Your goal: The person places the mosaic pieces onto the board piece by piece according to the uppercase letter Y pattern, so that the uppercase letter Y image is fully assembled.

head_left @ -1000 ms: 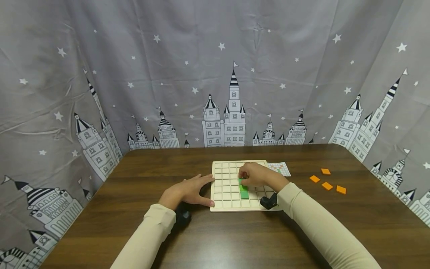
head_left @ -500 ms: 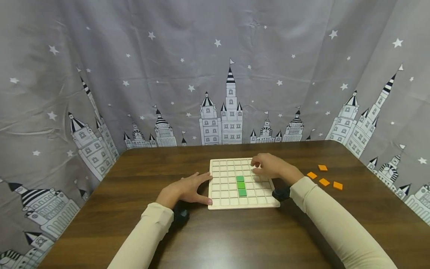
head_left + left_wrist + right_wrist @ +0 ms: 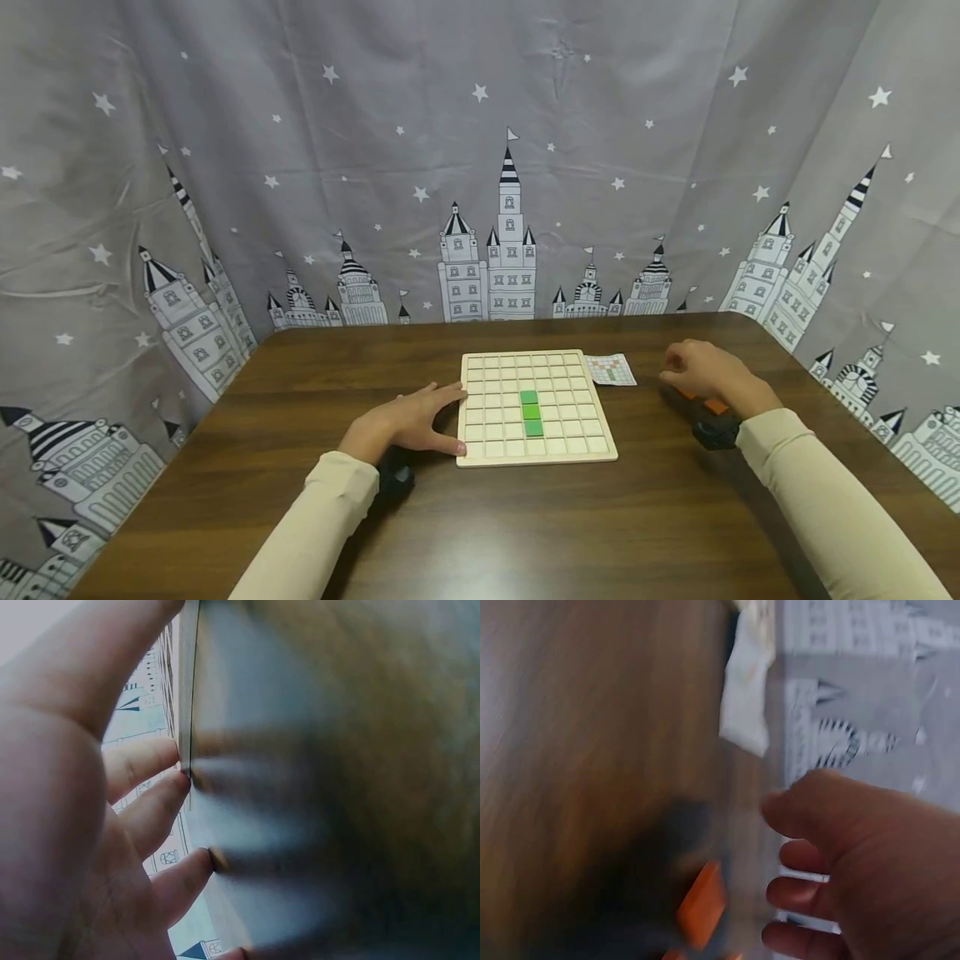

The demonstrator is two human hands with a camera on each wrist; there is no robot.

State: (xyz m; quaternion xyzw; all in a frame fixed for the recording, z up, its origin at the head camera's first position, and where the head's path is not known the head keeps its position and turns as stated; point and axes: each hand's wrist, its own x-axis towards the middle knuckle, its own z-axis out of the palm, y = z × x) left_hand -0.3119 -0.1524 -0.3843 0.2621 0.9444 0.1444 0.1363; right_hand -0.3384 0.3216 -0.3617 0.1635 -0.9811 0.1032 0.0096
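A gray castle-print curtain (image 3: 375,158) hangs behind the brown table (image 3: 555,517).

Between the grid board (image 3: 537,461) and the right hand (image 3: 705,371), a stretch of table (image 3: 648,442) leaves room to pass, a printed card (just beside the board) narrowing its far end (image 3: 611,371). The left hand (image 3: 405,421) blocks the board's left edge.

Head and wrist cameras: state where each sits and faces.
Head: on the head, facing forward and down at the board and card; left hand, right hand and sleeves show.
Left wrist: on that wrist, facing the board's edge; left hand shows.
Right wrist: on that wrist, facing the orange tiles and card; right hand shows.
Head and right wrist share the card and orange tiles.
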